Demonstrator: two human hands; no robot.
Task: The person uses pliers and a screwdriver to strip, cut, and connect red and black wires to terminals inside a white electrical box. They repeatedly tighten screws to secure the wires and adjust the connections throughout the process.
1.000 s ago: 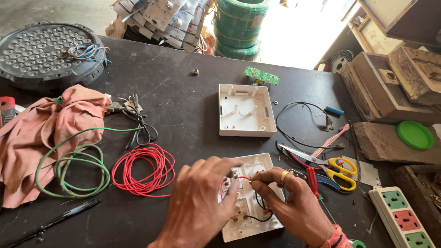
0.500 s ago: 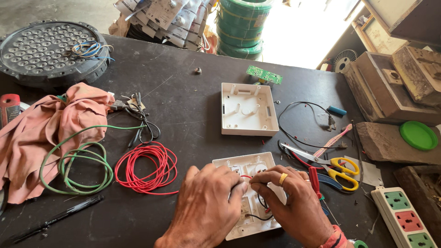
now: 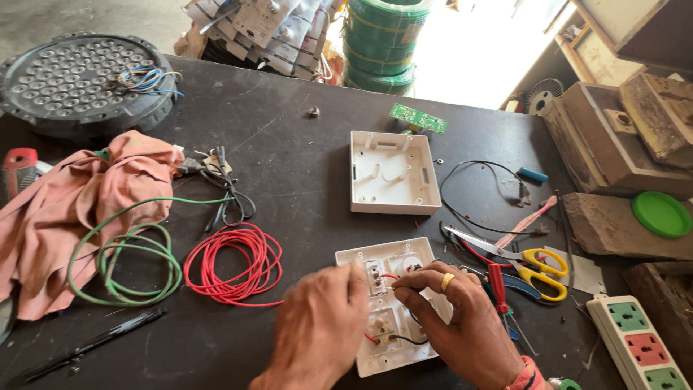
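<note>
White switch plate (image 3: pixel 395 303) wired, under both hands.

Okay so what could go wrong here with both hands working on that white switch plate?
1. The left hand and right hand cover much of the white switch plate, so its thin red and black wires could slip loose or get pinched unseen.
2. The scissors lie open beside the right hand, blades toward the plate; a sideways move might catch them.
3. The red wire coil lies near the left hand and may snag.

You see a white plate (image 3: pixel 390 303), a red coil (image 3: pixel 231 263), a green coil (image 3: pixel 130 263), pink cloth (image 3: pixel 65 209), yellow-handled scissors (image 3: pixel 538 267) and a black table (image 3: pixel 289 166).
</note>
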